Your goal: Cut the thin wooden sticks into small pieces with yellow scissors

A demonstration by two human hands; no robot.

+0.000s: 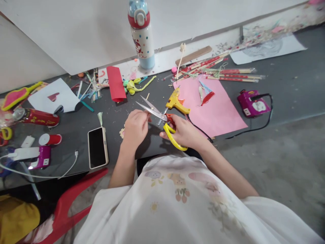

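Observation:
My right hand (185, 130) is closed around the handles of a pair of scissors (154, 111) with yellow and orange grips. Their blades are parted and point left, over my left hand (137, 125). The left fingers are pinched together close under the blades; what they hold is small and mostly hidden. A short pale stick end (147, 96) shows just beyond the blades, though I cannot tell if it is in my fingers. Right behind the scissors lies a yellow glue gun (176, 101), its nozzle pointing up and away.
A pink sheet (215, 115) lies to the right, with a purple power adapter (254, 103) beyond it. At the back stand a bottle (142, 40) and a folded red paper (116, 84). A phone (98, 148), a can (40, 117) and a thread spool (50, 139) lie left.

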